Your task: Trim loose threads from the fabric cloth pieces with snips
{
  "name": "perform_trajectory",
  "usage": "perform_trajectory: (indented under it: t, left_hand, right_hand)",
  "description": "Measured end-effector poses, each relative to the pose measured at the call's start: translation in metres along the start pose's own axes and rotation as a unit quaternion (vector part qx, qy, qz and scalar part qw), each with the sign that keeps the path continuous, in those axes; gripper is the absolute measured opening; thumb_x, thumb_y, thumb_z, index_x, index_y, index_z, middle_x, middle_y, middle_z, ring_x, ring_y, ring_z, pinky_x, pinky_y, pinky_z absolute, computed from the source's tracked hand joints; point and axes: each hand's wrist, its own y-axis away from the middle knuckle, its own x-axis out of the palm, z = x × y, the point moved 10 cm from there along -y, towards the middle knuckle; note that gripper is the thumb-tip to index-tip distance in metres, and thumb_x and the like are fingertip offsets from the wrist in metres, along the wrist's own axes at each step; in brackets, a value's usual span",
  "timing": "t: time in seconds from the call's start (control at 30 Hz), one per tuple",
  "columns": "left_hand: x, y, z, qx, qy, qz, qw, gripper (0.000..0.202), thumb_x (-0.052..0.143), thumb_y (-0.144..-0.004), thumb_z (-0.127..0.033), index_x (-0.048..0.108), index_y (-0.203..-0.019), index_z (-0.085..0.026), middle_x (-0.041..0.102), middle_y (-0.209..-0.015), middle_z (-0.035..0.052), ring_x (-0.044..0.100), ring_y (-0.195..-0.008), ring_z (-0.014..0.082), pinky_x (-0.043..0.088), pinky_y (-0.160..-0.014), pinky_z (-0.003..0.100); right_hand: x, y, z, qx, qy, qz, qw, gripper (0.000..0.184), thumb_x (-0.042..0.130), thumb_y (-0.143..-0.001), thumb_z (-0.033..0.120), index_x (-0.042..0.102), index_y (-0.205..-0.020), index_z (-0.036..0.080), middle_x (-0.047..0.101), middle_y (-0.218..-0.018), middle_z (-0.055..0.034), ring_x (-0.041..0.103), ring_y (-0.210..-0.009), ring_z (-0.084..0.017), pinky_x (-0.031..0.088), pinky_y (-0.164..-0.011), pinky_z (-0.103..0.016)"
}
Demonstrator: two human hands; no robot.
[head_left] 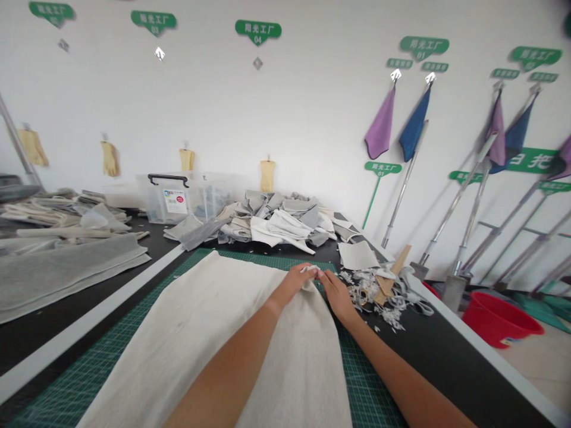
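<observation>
The left hand (pixel 294 284) and the right hand (pixel 336 295) sit close together at the far, narrowed end of an off-white canvas panel (pixel 250 351), with their fingertips almost meeting. The fingers of the left hand are drawn together and pinch a small raised fold at the panel's edge. The fingers of the right hand (pixel 325 279) lie closed side by side, angled toward the left hand, and rest on the panel's edge. Whether they also grip the fold cannot be determined from this view.

The panel lies flat along a green gridded cutting mat (pixel 363 380), which rests on a black worktable (pixel 439 356). Just right of the right hand, a pile of frayed fabric offcuts (pixel 377 300) lies on the table, with a tan strip (pixel 392 273) leaning across it. A pale grey fabric square (pixel 357 255) lies just beyond the pile.

Farther along the table are a heap of grey and white fabric pieces (pixel 276 223) and, behind it, a clear plastic storage box (pixel 178 202) with a black handle. Folded grey cloth (pixel 66 279) is stacked at the left. A red plastic basin (pixel 497 318) stands on the floor at the right. Yellow gloves (pixel 267 175) hang on the wall, and a purple cloth (pixel 381 122) and a blue cloth (pixel 414 122) hang farther right.
</observation>
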Motion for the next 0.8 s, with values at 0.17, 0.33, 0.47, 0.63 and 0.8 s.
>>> perform_trajectory:
  t: [0.17,0.33,0.47,0.63,0.8]
  left_hand:
    - [0.0,0.003,-0.003,-0.006,0.008,0.002,1.0,0.038,0.069,-0.08,-0.049,0.071,-0.095,-0.014,0.068,-0.087,0.0036,0.059,-0.078,0.0145,0.042,-0.074,0.024]
    - [0.002,0.005,-0.009,0.001,0.001,0.004,1.0,0.038,0.067,-0.081,-0.05,0.071,-0.094,-0.014,0.068,-0.087,0.0036,0.059,-0.078,0.0149,0.043,-0.075,0.024]
    - [0.002,0.006,-0.011,0.002,-0.004,0.008,1.0,0.038,0.068,-0.081,-0.051,0.07,-0.091,-0.014,0.068,-0.086,0.004,0.059,-0.078,0.015,0.042,-0.075,0.025]
    - [0.004,0.006,-0.013,0.003,0.008,0.007,1.0,0.039,0.069,-0.08,-0.052,0.07,-0.091,-0.014,0.069,-0.087,0.0047,0.06,-0.078,0.0154,0.043,-0.076,0.025]
    - [0.005,0.006,-0.012,0.001,0.014,0.002,1.0,0.041,0.07,-0.078,-0.053,0.071,-0.09,-0.014,0.068,-0.084,0.004,0.058,-0.075,0.0145,0.041,-0.072,0.024]
  right_hand:
    - [0.0,0.001,-0.001,-0.005,0.012,-0.014,1.0,0.043,0.036,-0.101,0.057,0.049,-0.077,0.023,0.054,-0.07,0.0016,0.051,-0.067,-0.018,0.034,-0.064,-0.027]
    - [-0.002,0.002,0.001,-0.002,0.012,-0.024,1.0,0.045,0.037,-0.1,0.059,0.051,-0.078,0.023,0.056,-0.07,0.001,0.051,-0.067,-0.018,0.035,-0.064,-0.027]
    - [-0.003,0.002,0.003,-0.008,-0.018,-0.025,0.999,0.049,0.036,-0.098,0.064,0.052,-0.076,0.023,0.055,-0.067,-0.0007,0.05,-0.064,-0.019,0.037,-0.062,-0.028]
    - [0.004,0.001,-0.009,0.054,-0.122,-0.008,0.991,0.053,0.041,-0.092,0.072,0.052,-0.074,0.023,0.047,-0.055,0.0018,0.041,-0.05,-0.015,0.032,-0.047,-0.026]
    - [0.012,-0.002,-0.026,0.143,-0.249,0.002,0.958,0.055,0.05,-0.083,0.076,0.051,-0.074,0.023,0.035,-0.045,0.0068,0.027,-0.037,-0.009,0.02,-0.036,-0.022]
